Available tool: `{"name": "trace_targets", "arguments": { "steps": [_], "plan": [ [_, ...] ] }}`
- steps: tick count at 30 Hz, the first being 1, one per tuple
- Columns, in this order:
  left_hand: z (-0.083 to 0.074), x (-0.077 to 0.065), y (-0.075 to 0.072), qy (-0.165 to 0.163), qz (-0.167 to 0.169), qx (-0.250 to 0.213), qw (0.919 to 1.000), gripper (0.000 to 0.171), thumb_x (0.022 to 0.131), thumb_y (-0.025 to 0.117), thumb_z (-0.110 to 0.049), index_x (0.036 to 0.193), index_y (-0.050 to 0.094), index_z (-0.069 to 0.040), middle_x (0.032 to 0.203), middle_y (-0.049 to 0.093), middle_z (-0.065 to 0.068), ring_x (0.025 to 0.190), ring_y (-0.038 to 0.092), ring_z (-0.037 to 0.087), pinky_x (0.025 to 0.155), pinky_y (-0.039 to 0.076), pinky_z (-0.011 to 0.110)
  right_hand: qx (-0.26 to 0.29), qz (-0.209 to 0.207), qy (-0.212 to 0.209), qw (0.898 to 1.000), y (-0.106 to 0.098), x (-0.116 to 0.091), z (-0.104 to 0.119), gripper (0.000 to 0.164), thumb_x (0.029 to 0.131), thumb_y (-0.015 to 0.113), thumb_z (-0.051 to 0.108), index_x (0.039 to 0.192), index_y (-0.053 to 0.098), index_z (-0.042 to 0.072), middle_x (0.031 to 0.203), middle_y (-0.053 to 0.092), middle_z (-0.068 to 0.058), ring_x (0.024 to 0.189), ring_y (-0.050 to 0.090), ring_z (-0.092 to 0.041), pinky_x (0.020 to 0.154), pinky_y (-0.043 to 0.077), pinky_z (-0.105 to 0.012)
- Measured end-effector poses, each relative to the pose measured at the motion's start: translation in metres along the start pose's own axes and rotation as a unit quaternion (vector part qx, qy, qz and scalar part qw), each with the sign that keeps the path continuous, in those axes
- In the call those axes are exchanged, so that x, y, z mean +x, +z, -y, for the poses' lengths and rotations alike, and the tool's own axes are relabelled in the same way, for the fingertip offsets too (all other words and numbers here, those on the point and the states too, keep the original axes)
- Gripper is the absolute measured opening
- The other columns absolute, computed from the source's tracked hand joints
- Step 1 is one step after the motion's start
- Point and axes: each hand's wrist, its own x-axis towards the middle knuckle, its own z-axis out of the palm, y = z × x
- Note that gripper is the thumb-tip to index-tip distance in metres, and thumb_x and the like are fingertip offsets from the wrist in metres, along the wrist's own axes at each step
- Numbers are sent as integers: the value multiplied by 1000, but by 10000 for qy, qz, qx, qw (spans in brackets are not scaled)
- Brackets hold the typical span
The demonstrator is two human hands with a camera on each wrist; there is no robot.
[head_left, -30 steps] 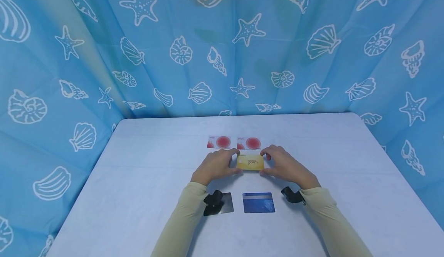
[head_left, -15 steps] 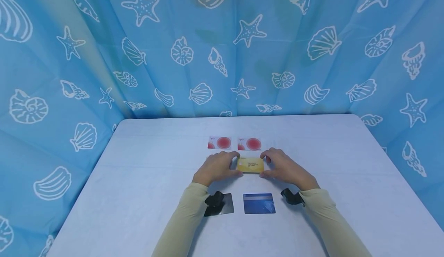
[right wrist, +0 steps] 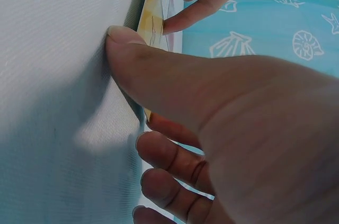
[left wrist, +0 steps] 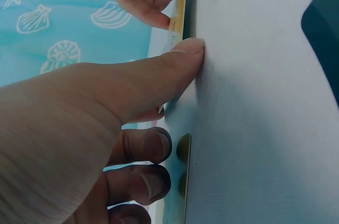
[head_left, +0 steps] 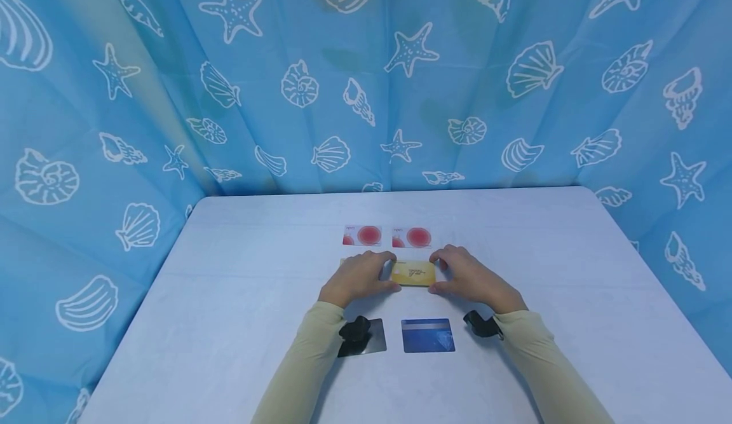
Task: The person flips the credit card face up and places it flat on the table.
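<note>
Between my two hands is a yellow-gold card [head_left: 413,273], pinched at its left side by the thumb and forefinger of my left hand [head_left: 359,279]. My right hand [head_left: 477,281] pinches the opposite side in the same manner. In the right wrist view the yellow card [right wrist: 152,12] is seen nearly edge-on, close to the white tabletop; whether it touches is unclear. Under the other fingers of my left hand, the left wrist view shows the thin edge of another card [left wrist: 188,181], mostly hidden in the head view.
Two red-and-white cards [head_left: 362,235] lie side by side beyond my hands. Nearer me are a blue card [head_left: 428,336] and a dark grey card [head_left: 374,335], the latter partly covered by the left wrist camera [head_left: 355,329]. A blue shell-print curtain [head_left: 343,93] hangs behind the white table [head_left: 257,252].
Over the second, the yellow card and both hands have shifted slightly nearer me, mostly in the first half second. The grip stays the same, and the other visible cards have stayed put.
</note>
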Motion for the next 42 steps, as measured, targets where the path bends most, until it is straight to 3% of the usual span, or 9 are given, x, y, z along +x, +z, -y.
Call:
{"name": "trace_targets", "arguments": {
  "steps": [14, 42],
  "plan": [
    [0, -2, 1, -67, 5, -71, 10000, 61, 89, 80, -45, 141, 59, -21, 98, 67, -5, 89, 59, 13, 88, 56, 35, 54, 5, 35, 10000, 1, 0, -2, 59, 81, 89, 29, 130, 63, 8, 103, 62, -3, 99, 55, -19, 94, 59, -39],
    [0, -1, 2, -92, 42, -75, 9999, 62, 88, 80, -46, 141, 59, -20, 88, 63, -6, 86, 59, 13, 84, 55, 35, 78, 28, 77, 9999, 1, 0, -1, 59, 81, 89, 28, 131, 63, 8, 106, 62, -4, 100, 56, -20, 95, 59, -39]
  ]
}}
